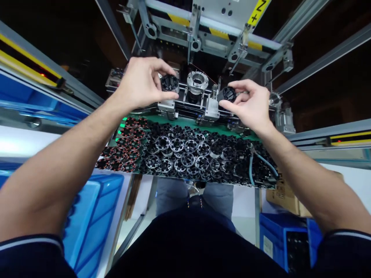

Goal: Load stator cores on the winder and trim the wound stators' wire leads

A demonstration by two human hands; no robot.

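My left hand [143,82] pinches a black ring-shaped part [169,82] over the left fixture block [168,106] of a machine. My right hand [248,103] grips a second black ring-shaped part [227,94] above the right fixture block [212,110]. Between the two hands stands a silver round socket [197,82] on the machine. Below the hands, a green-topped shelf [185,122] carries several black and silver ring parts [185,152], with reddish ones [129,144] grouped at its left end.
A metal gantry with yellow-black tape [208,31] hangs over the fixtures. Yellow light-curtain bars [29,63] run along the left and another [348,137] along the right. Blue bins sit at lower left [92,216] and lower right [290,235]. A blue-grey cable [262,160] lies on the shelf.
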